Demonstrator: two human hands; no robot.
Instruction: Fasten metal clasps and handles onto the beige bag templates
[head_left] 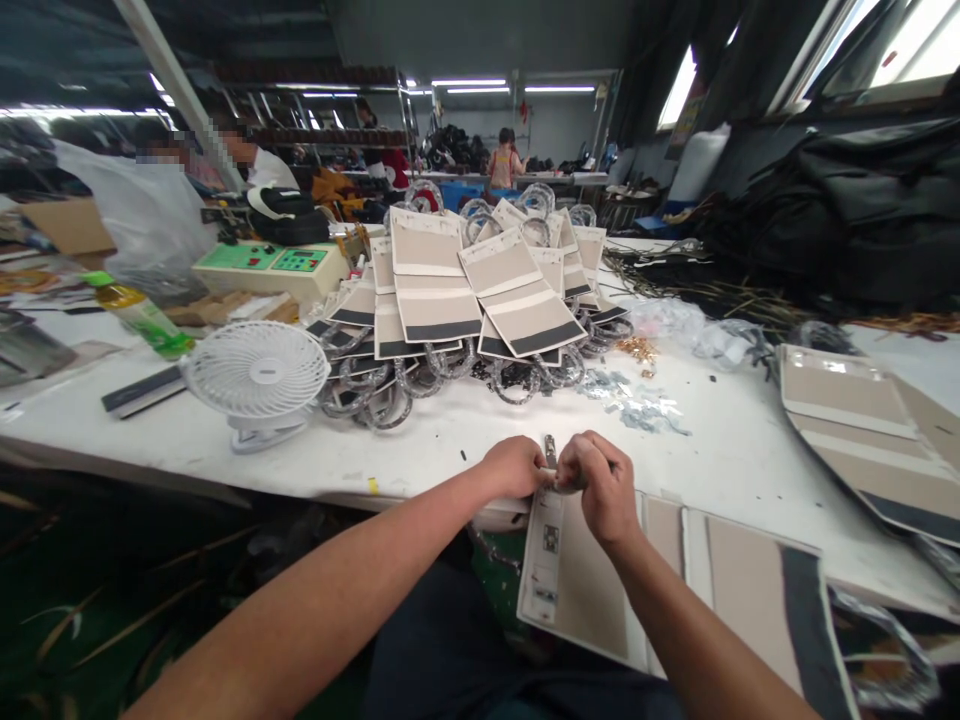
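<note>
A flat beige bag panel (592, 585) with white bands and a dark end strip lies across the table's front edge and over my lap. Its far left corner is pinched in the fingers of my left hand (516, 468). Close beside it, my right hand (604, 490) is closed, its fingertips meeting the same corner; what they grip is hidden. A small metal piece (550, 450) pokes out just beyond the fingertips, between the hands. Small metal fittings (550, 538) show along the panel's white left band. A plastic-wrapped handle (881, 640) sticks out at its right end.
Beyond my hands is a pile of similar panels (435, 280) with wrapped handles. Silvery metal pieces (637, 400) and gold-coloured bits (637, 350) lie scattered right of it. A white fan (259, 370), bottle (142, 315) and green-topped machine (274, 265) stand left. More panels (855, 430) lie right.
</note>
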